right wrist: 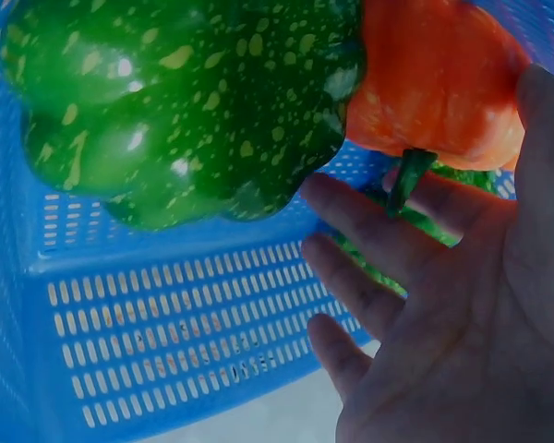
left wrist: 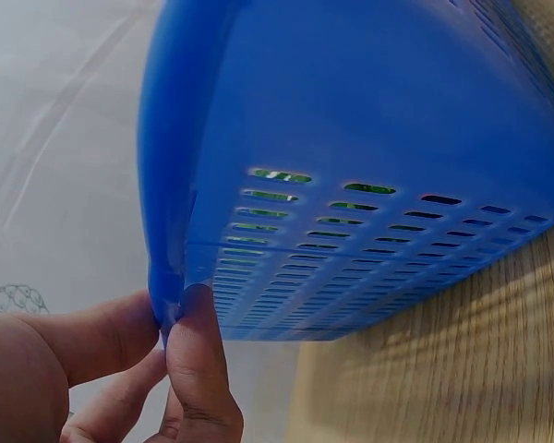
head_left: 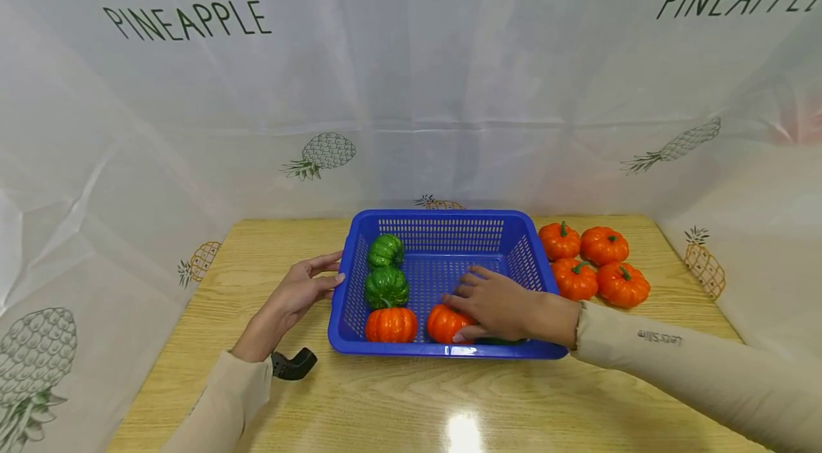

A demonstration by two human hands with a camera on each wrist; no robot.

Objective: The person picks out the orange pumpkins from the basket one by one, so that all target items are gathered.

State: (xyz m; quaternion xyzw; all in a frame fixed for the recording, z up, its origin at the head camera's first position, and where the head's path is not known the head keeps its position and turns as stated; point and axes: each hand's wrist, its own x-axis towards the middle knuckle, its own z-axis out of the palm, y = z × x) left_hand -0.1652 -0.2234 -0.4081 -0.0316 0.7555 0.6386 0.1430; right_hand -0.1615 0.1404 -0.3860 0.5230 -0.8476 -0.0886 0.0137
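A blue plastic basket (head_left: 443, 349) with slotted walls stands on the wooden table. My left hand (head_left: 308, 285) pinches its left rim between thumb and fingers; the left wrist view shows this rim grip (left wrist: 198, 360) up close. Inside the basket, my right hand (head_left: 497, 303) reaches over an orange pumpkin (head_left: 443, 324), its thumb against the side and its fingers spread near the green stem (right wrist: 411, 180). A speckled green pumpkin (right wrist: 185, 101) lies beside it, mostly hidden under my right wrist in the head view. Along the left wall sit two green pumpkins (head_left: 387, 287) and another orange pumpkin (head_left: 390, 325).
Several orange pumpkins (head_left: 578, 278) are grouped on the table just right of the basket. A black curved piece (head_left: 294, 364) shows beside my left wrist. A white curtain (head_left: 411, 82) with pineapple prints hangs behind the table (head_left: 385, 403).
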